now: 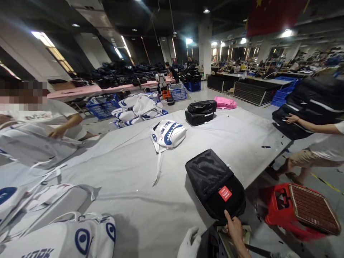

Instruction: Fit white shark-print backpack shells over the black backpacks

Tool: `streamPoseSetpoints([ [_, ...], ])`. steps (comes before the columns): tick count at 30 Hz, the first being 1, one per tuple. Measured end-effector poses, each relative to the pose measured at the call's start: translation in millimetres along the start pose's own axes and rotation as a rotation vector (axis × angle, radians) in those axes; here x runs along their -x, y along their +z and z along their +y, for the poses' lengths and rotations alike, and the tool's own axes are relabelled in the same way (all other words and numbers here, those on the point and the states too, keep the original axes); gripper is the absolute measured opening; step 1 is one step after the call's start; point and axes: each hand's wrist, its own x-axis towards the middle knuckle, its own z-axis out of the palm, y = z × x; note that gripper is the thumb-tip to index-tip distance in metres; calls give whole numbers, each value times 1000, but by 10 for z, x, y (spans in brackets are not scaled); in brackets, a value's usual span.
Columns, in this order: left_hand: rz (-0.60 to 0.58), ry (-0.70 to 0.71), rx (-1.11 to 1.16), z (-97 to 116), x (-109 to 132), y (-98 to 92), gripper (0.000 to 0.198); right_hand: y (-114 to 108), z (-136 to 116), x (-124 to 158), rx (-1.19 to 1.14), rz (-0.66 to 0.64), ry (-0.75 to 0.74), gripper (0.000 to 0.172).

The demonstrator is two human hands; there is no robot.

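The right hand (234, 229) comes up from the bottom edge, bare, palm down, thumb stretched forward so its tip touches the near end of the black backpack (215, 182); the fingers curl under that edge, so whether they pinch it I cannot tell. The left hand (189, 243) sits just left of it, low in view, wearing a white glove (only the knuckles show) and resting against a dark item at the table's near edge; its grip is hidden.

The black backpack lies flat on the grey work table (129, 168), at the near right corner, its red label (225, 193) facing up close to the thumb. Farther along the table from it lies a white shark-print backpack (168, 134), straps trailing toward the viewer, and beyond that a stack of two black bags (201, 112). More white backpacks (59, 222) crowd the table left of the black one.

Right of the black backpack, on the floor, stands a red plastic stool (282, 211). Far behind, a blue crate (103, 107) holds nothing I can make out. A co-worker's arm (309, 125) reaches over dark bags to the right.
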Motion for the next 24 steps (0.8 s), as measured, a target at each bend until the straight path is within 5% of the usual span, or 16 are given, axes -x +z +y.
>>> streamPoseSetpoints([
  [4,-117,528,-488,201,-28,25,71,-401,-242,511,52,122,-74,66],
  [8,-213,1124,-720,362,79,203,110,-748,-834,1080,91,295,-252,68],
  [11,-177,1305,-719,474,241,262,121,-812,-1287,1550,136,332,-388,67],
  [16,30,1185,-444,760,436,-51,96,-516,-1758,2206,209,282,-611,67],
  [21,-66,706,-271,1254,321,-532,54,-354,-2110,2514,84,-4,-781,63],
  [24,-98,484,-131,1580,124,-798,54,-457,-2230,2414,-3,200,-873,51],
])
